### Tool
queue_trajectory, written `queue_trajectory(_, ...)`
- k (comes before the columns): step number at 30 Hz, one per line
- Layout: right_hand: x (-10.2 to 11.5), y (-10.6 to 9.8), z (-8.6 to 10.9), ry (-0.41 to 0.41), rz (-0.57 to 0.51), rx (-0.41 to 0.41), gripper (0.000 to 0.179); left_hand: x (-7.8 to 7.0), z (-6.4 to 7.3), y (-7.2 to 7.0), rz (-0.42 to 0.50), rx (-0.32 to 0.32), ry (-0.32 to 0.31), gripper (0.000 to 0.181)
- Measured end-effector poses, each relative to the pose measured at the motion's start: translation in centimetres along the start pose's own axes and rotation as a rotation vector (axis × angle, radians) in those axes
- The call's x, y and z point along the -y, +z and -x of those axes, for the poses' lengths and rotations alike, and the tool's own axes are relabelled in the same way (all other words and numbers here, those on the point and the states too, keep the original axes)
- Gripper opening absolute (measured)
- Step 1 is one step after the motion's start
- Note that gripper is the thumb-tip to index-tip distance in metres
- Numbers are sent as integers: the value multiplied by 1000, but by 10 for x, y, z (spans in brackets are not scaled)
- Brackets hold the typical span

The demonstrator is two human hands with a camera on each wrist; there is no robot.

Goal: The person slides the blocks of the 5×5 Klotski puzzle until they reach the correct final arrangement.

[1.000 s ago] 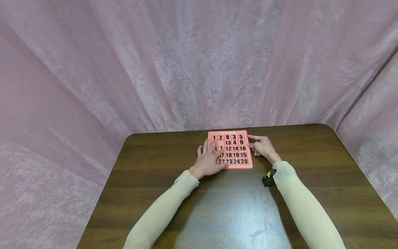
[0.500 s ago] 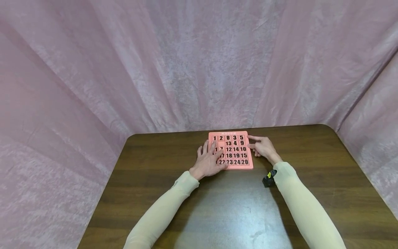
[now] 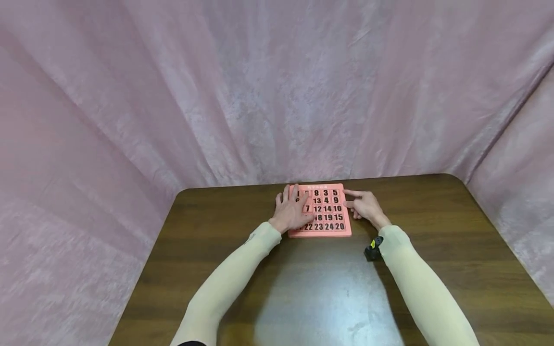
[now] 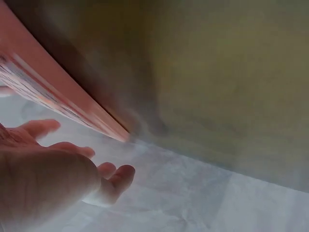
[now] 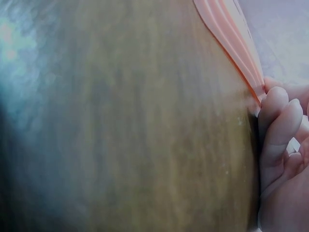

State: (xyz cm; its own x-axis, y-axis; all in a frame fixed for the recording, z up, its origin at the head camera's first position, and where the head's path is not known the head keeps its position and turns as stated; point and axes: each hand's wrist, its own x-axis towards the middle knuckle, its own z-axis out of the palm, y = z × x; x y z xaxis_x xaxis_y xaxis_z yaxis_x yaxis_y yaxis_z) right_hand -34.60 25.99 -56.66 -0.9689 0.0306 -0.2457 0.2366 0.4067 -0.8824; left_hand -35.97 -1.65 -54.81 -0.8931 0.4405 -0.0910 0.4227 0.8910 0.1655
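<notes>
A pink number sliding puzzle lies near the table's far edge, its tiles marked in black. My left hand is over its left part, fingers spread and pointing away, hiding several tiles. In the left wrist view the same hand shows loosely bent fingers beside the puzzle's edge. On the other side, my right hand touches the puzzle's right edge with a straight index finger and the thumb. Its other fingers are curled, close to the puzzle's corner in the right wrist view.
The brown wooden table reflects a bright patch of light in front of the puzzle. Pink velvet curtains hang behind it and at both sides. A black and yellow device sits under my right wrist.
My left hand has moved away from me and slightly right, from the puzzle's lower left up to its top rows. The right hand stays at the right edge.
</notes>
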Motion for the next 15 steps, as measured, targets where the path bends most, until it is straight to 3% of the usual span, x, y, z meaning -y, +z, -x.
queue_trajectory(5, -5, 10, 2, 40, -10, 23, 56, 4, -11, 3, -32, 44, -58, 80)
queue_trajectory(15, -1, 1, 1, 2, -12, -11, 54, -1, -17, -3, -23, 34, -49, 79)
